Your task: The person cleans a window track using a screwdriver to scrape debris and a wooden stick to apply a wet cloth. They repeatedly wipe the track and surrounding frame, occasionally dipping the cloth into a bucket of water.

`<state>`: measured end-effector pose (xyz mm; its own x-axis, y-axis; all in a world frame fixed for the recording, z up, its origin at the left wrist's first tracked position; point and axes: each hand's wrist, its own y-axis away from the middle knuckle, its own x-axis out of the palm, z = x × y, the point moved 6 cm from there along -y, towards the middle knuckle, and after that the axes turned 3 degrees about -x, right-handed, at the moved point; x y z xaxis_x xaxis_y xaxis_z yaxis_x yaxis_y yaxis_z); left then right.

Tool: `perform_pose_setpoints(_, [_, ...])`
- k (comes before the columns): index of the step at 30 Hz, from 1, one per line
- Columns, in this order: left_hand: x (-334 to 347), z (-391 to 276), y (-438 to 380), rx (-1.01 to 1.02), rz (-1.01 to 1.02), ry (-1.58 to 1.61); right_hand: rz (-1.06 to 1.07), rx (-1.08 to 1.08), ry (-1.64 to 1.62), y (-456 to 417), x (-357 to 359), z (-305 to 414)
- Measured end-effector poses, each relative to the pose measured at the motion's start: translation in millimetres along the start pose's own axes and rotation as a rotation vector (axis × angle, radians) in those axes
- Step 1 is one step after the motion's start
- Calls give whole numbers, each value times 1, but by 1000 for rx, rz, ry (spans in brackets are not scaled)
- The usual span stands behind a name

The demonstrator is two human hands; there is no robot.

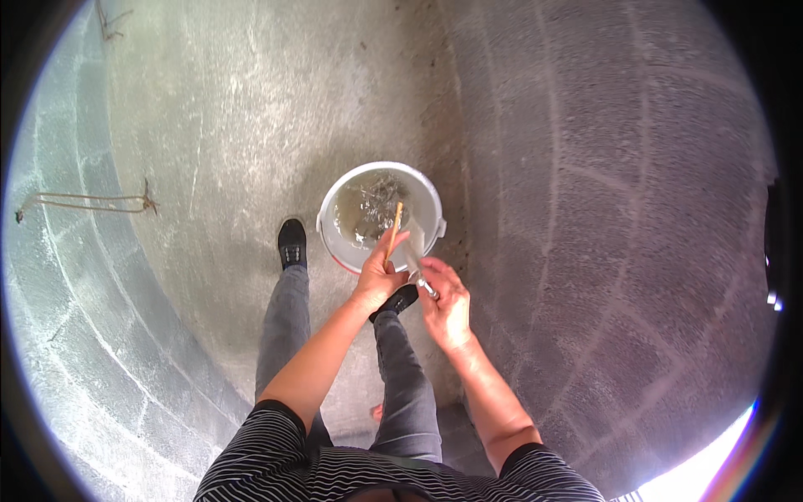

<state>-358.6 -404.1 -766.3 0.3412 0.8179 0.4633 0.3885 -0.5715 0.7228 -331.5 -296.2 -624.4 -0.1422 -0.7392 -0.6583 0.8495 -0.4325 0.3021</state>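
My left hand holds a thin yellow-brown stick, which tilts up over the near part of a white bucket. To its right, my right hand grips a knife-like tool with a shiny metal end at the handle. Its pale, flat front part is blurred and lies close beside the stick; whether the two touch I cannot tell. Below both hands, the bucket holds cloudy water with dark bits in it. My fingers partly hide the stick's lower end and the tool's grip.
The bucket stands on a concrete floor between my feet and a block wall on the right. Another block wall rises at left, with a bent wire loop sticking out. My shoe is left of the bucket.
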Motion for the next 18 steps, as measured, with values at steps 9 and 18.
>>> perform_pose_setpoints(9, [39,-89,47,-106,67,93,-185,226,-549,42,-73,86])
perform_pose_setpoints(18, [93,-181,160,-14,260,493,-197,273,-226,42,-57,92])
